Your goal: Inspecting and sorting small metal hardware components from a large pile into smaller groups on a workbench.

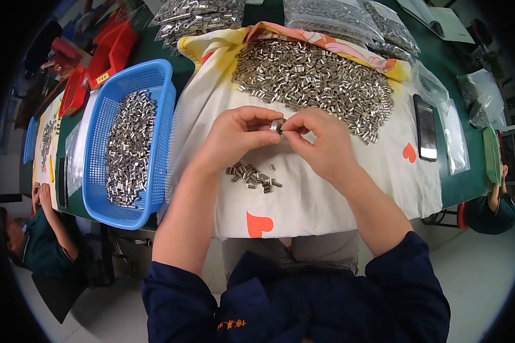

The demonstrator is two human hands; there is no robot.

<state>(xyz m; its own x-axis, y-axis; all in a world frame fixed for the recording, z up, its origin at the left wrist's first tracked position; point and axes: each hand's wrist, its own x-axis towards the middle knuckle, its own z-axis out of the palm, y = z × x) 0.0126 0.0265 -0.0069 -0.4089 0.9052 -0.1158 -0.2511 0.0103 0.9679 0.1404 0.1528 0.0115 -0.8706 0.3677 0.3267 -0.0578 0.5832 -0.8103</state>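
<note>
Both hands meet over the white cloth. My left hand [236, 137] grips a small round metal part [276, 126] between thumb and fingers. My right hand [319, 139] is pinched closed against the right side of that part; its fingertips hide whatever is in them. Just beyond my hands lies a wide heap of short silvery metal cylinders [315, 74]. A small group of similar metal cylinders [250, 175] is on the cloth below my left hand, nearer to me.
A blue plastic basket [169, 123] with many metal cylinders stands at left, red bins [113, 51] behind it. Bags of metal parts [200, 20] line the back. A black phone [425, 128] lies right on the patterned cloth [326, 214]. Other people sit at both sides.
</note>
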